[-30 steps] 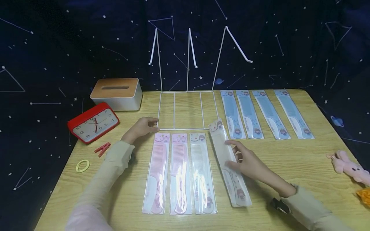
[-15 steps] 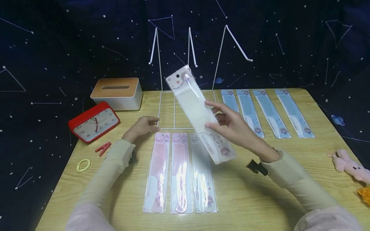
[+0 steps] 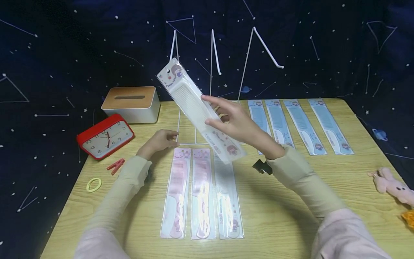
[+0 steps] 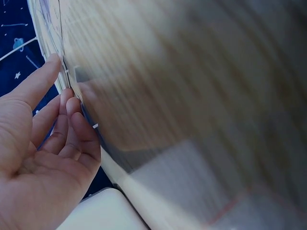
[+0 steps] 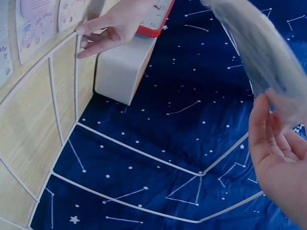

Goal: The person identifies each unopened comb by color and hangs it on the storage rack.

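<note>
You are working somewhere staged, home or studio unclear: dark starry cloth (image 3: 97, 46) is hanging behind a wood-grain table (image 3: 355, 180).

There are four blue combs (image 3: 330, 126), two pink combs (image 3: 201, 180), seemingly two white combs (image 3: 191, 102).

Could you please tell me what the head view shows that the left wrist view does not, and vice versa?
Only the head view shows the right hand holding a packaged white comb, the pink plush toy and the orange item near it. Only the left wrist view shows the palm of the left hand. Both share the left hand itself, the wooden table and the starry cloth.
</note>
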The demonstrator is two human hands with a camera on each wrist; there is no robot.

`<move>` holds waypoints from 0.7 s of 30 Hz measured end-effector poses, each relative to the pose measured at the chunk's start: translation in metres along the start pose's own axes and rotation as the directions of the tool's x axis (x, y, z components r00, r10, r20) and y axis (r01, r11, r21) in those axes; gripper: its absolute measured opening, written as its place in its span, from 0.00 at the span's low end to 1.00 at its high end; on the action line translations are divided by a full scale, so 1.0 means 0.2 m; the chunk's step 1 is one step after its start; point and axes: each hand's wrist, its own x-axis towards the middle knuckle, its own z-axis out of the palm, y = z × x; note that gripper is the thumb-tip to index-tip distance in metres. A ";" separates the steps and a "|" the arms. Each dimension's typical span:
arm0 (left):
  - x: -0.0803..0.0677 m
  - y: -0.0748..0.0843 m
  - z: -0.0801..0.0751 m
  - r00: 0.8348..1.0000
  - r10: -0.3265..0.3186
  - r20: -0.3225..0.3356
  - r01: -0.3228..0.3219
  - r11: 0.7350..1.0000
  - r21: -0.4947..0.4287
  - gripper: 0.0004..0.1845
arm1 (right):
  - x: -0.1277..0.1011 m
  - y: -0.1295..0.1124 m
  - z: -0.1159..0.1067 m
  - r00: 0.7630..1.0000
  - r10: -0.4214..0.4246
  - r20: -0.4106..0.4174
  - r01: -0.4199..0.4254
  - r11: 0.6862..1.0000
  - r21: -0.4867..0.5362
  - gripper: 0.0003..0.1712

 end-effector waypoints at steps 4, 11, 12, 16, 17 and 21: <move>0.00 -0.01 0.00 1.000 -0.006 0.001 0.006 1.000 -0.009 0.30 | 0.04 0.05 0.03 1.000 0.014 0.003 -0.014 0.999 0.030 0.33; 0.01 -0.01 0.00 1.000 -0.010 -0.011 0.010 1.000 -0.011 0.29 | 0.16 0.16 0.07 0.989 0.125 0.078 -0.126 0.992 0.008 0.33; 0.01 -0.01 0.00 1.000 -0.012 -0.009 0.011 1.000 -0.011 0.29 | 0.18 0.19 0.08 0.986 0.137 0.092 -0.139 0.990 0.005 0.34; 0.00 0.00 -0.01 1.000 -0.019 -0.005 0.019 1.000 -0.011 0.30 | 0.26 0.28 0.10 0.977 0.177 0.118 -0.180 0.984 0.009 0.35; 0.00 0.00 -0.01 1.000 -0.019 -0.006 0.019 1.000 -0.010 0.30 | 0.28 0.30 0.10 0.976 0.182 0.120 -0.186 0.982 0.025 0.35; 0.01 -0.01 0.00 1.000 -0.006 -0.011 0.006 1.000 -0.003 0.30 | 0.34 0.38 0.13 0.971 0.204 0.126 -0.216 0.973 0.086 0.36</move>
